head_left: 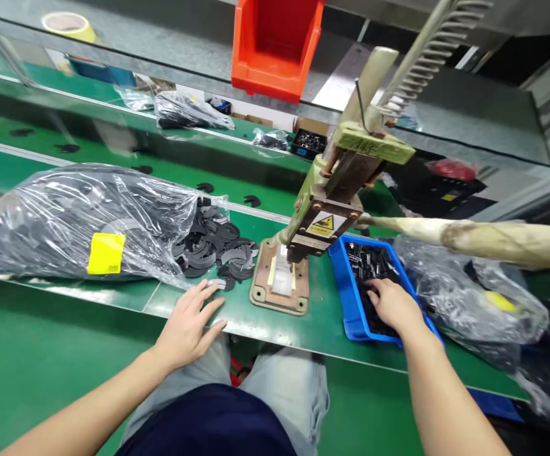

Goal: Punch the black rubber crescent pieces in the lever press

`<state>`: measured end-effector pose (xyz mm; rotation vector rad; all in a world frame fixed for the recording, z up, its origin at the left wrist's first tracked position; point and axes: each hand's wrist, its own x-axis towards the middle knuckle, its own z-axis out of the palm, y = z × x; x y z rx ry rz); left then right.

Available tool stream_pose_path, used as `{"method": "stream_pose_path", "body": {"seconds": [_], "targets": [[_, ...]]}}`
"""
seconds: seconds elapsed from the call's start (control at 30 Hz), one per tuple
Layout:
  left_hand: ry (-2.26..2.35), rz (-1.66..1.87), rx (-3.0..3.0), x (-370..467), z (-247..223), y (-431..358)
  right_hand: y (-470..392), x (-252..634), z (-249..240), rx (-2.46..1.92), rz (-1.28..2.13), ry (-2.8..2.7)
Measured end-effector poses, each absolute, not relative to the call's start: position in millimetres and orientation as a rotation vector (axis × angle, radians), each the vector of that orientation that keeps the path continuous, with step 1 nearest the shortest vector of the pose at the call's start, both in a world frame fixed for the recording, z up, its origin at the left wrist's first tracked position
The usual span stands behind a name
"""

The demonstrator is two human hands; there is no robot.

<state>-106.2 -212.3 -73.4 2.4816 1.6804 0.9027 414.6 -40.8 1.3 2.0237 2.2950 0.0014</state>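
My left hand (190, 324) rests at the bench edge with its fingers spread, the fingertips beside a loose pile of dark curved pieces (212, 240). These spill from a large clear plastic bag (80, 221) with a yellow label. My right hand (391, 304) reaches into a blue bin (350, 304) of small black parts (369, 263); its fingers are bent among them, and whatever they hold is hidden. Between my hands stands a green hand press (322, 215) over a base plate (279, 297) with a pale fixture on it.
The press's long lever (469, 235) extends right, above a plastic bag (483, 304). An orange bin (275, 57) sits on the shelf overhead. Behind the press runs a green conveyor (113, 136) with scattered dark pieces, and a black box of parts (309, 142) stands farther back.
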Motion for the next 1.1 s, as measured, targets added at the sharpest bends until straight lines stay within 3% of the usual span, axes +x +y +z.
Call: {"method": "stream_pose_path", "body": {"seconds": [0.37,0.7,0.87,0.9,0.93,1.0,1.07,1.1], "targets": [[1.615,0.646,2.558,-88.7,-80.2,-185.6,-41.5,417.3,-4.6,2.106,0.092,2.402],[1.375,1.142,2.496,-87.4,-59.5,-184.6,-59.5,416.8,27.1,2.538,0.220,2.635],[1.200,1.325,2.345,-61.1,-31.2,-170.5,-93.8,353.3,40.5,2.545,0.137,2.898],[1.163,1.335,2.286,-52.9,-25.3,-166.4,-104.6,332.1,39.2,2.494,0.030,2.968],[1.122,1.331,2.227,-44.5,-19.6,-162.4,-115.9,309.7,36.6,2.453,-0.300,3.065],[1.026,1.277,2.143,-28.6,-9.1,-156.0,-137.5,266.3,28.8,2.385,-1.150,3.053],[0.910,1.172,2.119,-16.9,-0.6,-152.0,-154.7,232.1,19.8,2.226,-2.083,2.688],[0.845,1.111,2.116,-13.2,2.6,-150.9,-160.8,220.3,15.5,2.124,-2.373,2.511]]}}
